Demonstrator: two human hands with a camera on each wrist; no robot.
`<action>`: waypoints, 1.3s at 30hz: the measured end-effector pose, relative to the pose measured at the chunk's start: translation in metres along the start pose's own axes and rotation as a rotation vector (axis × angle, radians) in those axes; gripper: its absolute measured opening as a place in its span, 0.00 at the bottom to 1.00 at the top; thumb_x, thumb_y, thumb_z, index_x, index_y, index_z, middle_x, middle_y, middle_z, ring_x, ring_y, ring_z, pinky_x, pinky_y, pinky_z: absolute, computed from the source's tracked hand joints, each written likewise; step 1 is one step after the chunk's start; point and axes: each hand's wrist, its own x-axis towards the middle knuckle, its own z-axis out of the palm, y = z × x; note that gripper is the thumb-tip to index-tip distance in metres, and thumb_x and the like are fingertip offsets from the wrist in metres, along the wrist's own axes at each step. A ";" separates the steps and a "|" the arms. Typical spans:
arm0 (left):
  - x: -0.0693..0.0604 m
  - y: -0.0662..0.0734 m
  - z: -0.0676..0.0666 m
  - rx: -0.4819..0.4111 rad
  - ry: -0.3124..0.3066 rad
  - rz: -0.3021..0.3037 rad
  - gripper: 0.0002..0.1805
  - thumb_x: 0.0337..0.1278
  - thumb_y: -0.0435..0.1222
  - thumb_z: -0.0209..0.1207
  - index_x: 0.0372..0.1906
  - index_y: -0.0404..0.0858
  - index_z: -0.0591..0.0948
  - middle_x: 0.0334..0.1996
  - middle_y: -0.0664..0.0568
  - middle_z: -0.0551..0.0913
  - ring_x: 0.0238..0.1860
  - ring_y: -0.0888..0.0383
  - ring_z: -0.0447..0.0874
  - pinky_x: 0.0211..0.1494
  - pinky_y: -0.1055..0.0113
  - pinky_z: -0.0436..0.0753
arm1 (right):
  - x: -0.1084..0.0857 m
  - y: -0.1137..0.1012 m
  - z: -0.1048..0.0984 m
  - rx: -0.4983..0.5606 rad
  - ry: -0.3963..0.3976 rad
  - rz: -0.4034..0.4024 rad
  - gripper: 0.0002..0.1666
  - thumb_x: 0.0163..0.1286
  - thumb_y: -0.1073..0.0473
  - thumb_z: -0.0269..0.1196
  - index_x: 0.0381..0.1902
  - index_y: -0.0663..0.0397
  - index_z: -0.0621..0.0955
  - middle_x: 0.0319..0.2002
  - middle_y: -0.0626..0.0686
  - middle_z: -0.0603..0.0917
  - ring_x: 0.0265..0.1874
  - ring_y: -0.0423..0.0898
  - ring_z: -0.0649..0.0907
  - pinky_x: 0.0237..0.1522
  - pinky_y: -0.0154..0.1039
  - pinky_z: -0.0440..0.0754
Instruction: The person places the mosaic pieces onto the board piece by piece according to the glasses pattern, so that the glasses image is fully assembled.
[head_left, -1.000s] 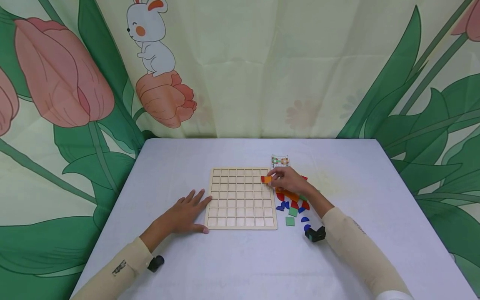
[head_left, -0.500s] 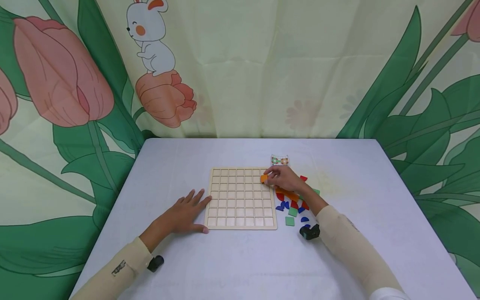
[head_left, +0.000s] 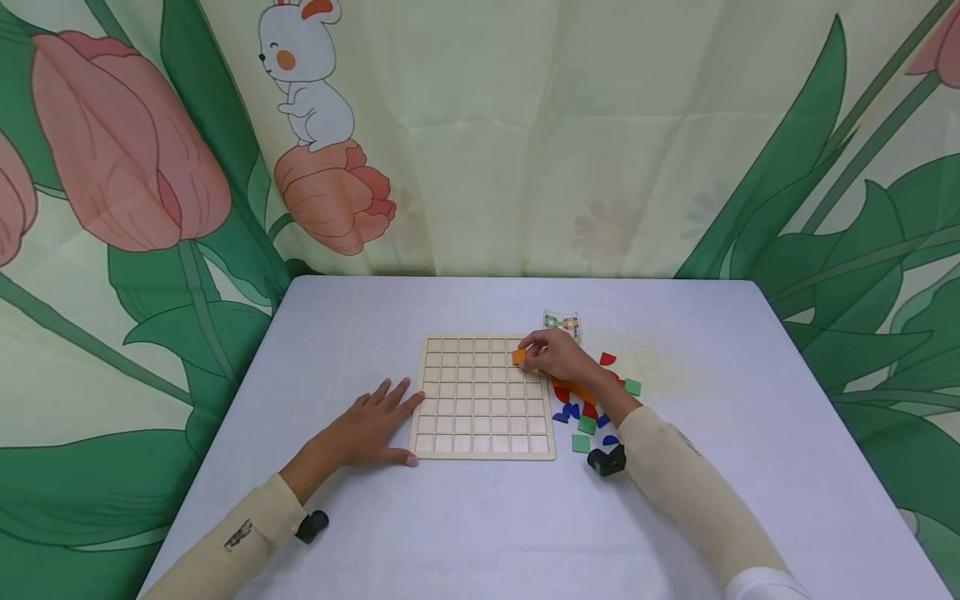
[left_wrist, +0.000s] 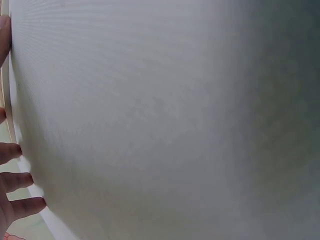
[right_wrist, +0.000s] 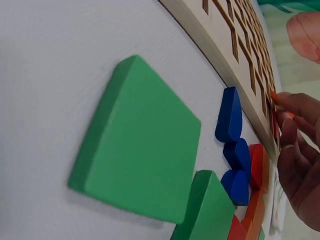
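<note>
Orange piece | right hand pinching | left hand spread at board edge | open cells between

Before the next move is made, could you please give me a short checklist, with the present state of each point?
1. Orange piece gripped: ok, the right hand pinches it.
2. Left hand at the board: ok, it is at the left edge; how firmly it presses, cannot tell.
3. Orange piece seated in a cell: cannot tell, the fingers partly cover that spot.
4. Printed card readable: not ok in the head view, it looks too small and the right hand partly covers it.
5. Green squares and blue pieces off the board: ok, those visible lie to its right.
</note>
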 end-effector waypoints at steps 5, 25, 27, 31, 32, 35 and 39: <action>0.000 0.000 0.000 -0.006 0.006 0.008 0.59 0.46 0.73 0.60 0.80 0.51 0.55 0.81 0.43 0.50 0.79 0.34 0.47 0.71 0.34 0.63 | 0.001 -0.003 0.001 -0.044 0.013 0.002 0.15 0.66 0.58 0.69 0.50 0.51 0.85 0.36 0.51 0.83 0.35 0.48 0.78 0.33 0.35 0.78; 0.001 0.001 -0.001 -0.007 -0.008 -0.003 0.59 0.46 0.73 0.61 0.81 0.51 0.55 0.81 0.43 0.50 0.80 0.34 0.46 0.72 0.34 0.62 | 0.008 -0.008 0.001 -0.141 0.006 -0.054 0.15 0.63 0.54 0.73 0.46 0.52 0.88 0.28 0.50 0.82 0.30 0.47 0.77 0.31 0.35 0.75; 0.001 0.001 -0.001 -0.009 -0.007 -0.001 0.59 0.46 0.72 0.61 0.81 0.51 0.55 0.81 0.43 0.50 0.79 0.34 0.46 0.72 0.34 0.62 | 0.008 -0.009 0.001 -0.155 0.005 -0.053 0.15 0.63 0.54 0.73 0.46 0.52 0.87 0.28 0.50 0.81 0.30 0.46 0.77 0.32 0.36 0.75; 0.002 0.000 -0.001 -0.007 -0.010 -0.002 0.59 0.46 0.73 0.61 0.81 0.52 0.54 0.81 0.43 0.49 0.80 0.34 0.46 0.72 0.34 0.62 | 0.009 -0.010 0.003 -0.174 0.006 -0.053 0.15 0.63 0.53 0.73 0.47 0.52 0.87 0.28 0.50 0.81 0.29 0.46 0.77 0.32 0.36 0.75; 0.002 0.000 -0.001 -0.005 -0.010 -0.002 0.59 0.46 0.73 0.60 0.81 0.52 0.54 0.81 0.43 0.49 0.80 0.34 0.46 0.72 0.34 0.62 | 0.009 -0.010 0.003 -0.177 0.006 -0.052 0.16 0.63 0.53 0.73 0.47 0.52 0.87 0.28 0.50 0.81 0.29 0.46 0.77 0.32 0.36 0.75; 0.002 -0.001 0.000 -0.003 -0.011 0.000 0.59 0.46 0.73 0.60 0.81 0.52 0.54 0.81 0.43 0.49 0.80 0.34 0.46 0.72 0.34 0.62 | 0.010 -0.010 0.004 -0.194 0.006 -0.059 0.16 0.64 0.53 0.73 0.47 0.53 0.87 0.28 0.49 0.81 0.29 0.45 0.77 0.32 0.36 0.74; 0.001 -0.002 0.001 -0.006 -0.007 0.007 0.59 0.47 0.74 0.59 0.81 0.51 0.55 0.81 0.43 0.50 0.79 0.34 0.47 0.72 0.34 0.63 | 0.010 -0.009 0.004 -0.218 0.016 -0.078 0.16 0.63 0.53 0.73 0.46 0.54 0.87 0.28 0.49 0.82 0.28 0.45 0.77 0.31 0.35 0.74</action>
